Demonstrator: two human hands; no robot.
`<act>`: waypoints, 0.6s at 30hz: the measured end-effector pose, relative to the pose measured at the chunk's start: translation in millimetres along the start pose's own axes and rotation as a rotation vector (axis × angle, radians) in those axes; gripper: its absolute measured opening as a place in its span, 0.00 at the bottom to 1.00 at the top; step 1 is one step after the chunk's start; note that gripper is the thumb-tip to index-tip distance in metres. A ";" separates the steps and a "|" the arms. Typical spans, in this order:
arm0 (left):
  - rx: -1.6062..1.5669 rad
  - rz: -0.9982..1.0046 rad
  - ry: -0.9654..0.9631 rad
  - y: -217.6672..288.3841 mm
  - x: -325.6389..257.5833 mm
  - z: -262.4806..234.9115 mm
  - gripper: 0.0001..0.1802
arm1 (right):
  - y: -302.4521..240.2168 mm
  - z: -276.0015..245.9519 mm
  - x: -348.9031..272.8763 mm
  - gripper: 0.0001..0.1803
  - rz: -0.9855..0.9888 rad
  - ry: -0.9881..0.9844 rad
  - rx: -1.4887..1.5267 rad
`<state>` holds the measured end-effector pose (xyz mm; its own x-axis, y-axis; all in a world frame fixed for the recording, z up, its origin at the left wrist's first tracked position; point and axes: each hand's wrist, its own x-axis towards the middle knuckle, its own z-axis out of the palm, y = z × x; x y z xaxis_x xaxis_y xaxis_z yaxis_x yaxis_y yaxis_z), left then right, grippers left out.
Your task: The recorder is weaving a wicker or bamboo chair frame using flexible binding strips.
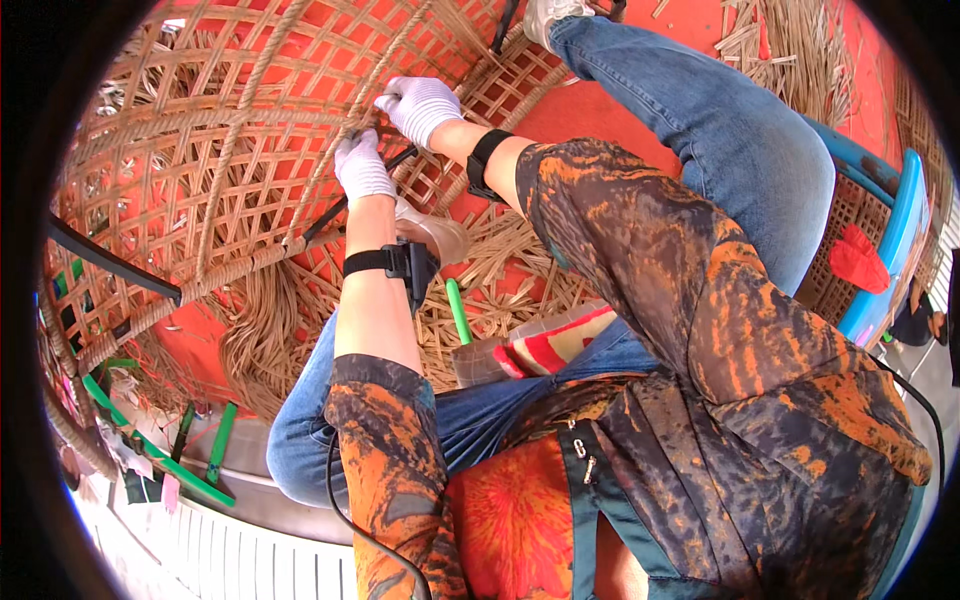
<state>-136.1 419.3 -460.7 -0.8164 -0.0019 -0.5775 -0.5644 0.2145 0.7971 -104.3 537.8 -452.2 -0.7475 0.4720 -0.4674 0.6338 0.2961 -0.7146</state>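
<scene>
Shirt (690, 430), wickerwork (243, 105): any lettering unclear

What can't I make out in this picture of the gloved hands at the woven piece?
In the head view:
Right hand: its curled fingers hide whatever it may be gripping.
Left hand: its fingertips are too small and turned away to show any grip.
Woven piece: the picture's top edge cuts it off.
Blue frame: partly hidden behind the jeans leg and patterned sleeve.
</scene>
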 end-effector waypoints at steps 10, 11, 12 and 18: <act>0.453 0.255 -0.048 -2.7 -0.7 -13.8 0.14 | -7.6 8.6 23.2 0.22 0.190 -0.333 -0.180; 0.589 0.292 -0.044 1.4 -3.9 -11.8 0.15 | -6.8 6.4 25.2 0.22 0.216 -0.332 -0.202; 0.773 0.334 -0.054 5.7 -7.6 -11.8 0.15 | -5.9 4.4 27.1 0.23 0.242 -0.332 -0.223; 1.408 0.439 -0.049 14.9 -12.1 -17.6 0.15 | -13.8 5.7 18.0 0.25 0.205 -0.336 -0.303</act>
<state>-136.8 405.3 -438.7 -0.8656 0.3388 -0.3687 0.3261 0.9402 0.0986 -127.6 537.5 -453.8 -0.5924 0.2671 -0.7601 0.7668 0.4764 -0.4302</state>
